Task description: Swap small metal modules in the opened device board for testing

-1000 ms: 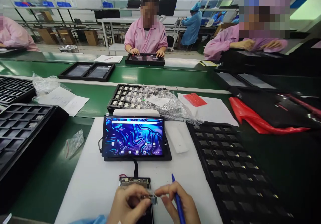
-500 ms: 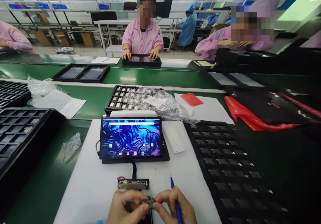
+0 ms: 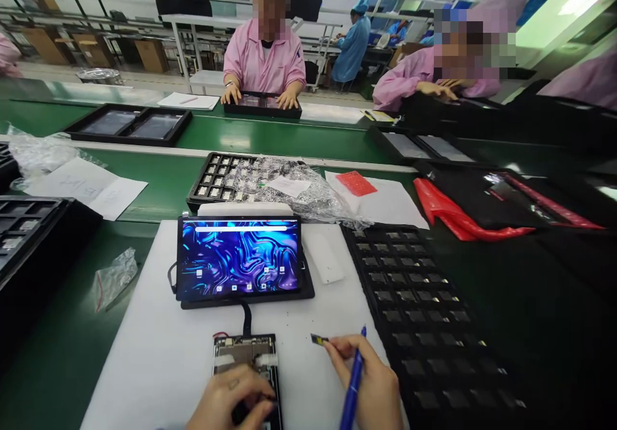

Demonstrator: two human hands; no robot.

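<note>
My left hand (image 3: 229,403) rests on the lower end of a bare circuit board (image 3: 247,356) that lies on a white mat (image 3: 159,346), fingers curled over it. A black cable runs from the board up to a lit tablet (image 3: 240,258) showing a blue wallpaper. My right hand (image 3: 369,388) sits to the right of the board, pinching a small dark component (image 3: 319,339) at its fingertips, lifted off the board. A blue pen (image 3: 353,385) is tucked between that hand's fingers.
A black compartment tray with small parts (image 3: 419,308) lies right of the mat, another tray (image 3: 33,237) at left. A bagged tray (image 3: 263,186), papers and a red bag (image 3: 457,215) lie beyond. Across the green conveyor (image 3: 299,141), people in pink coats work.
Both hands were joined over the board holding the small component. Now my right hand has pulled away to the right with the component, and my left hand stays on the board. The view shifted down and right.
</note>
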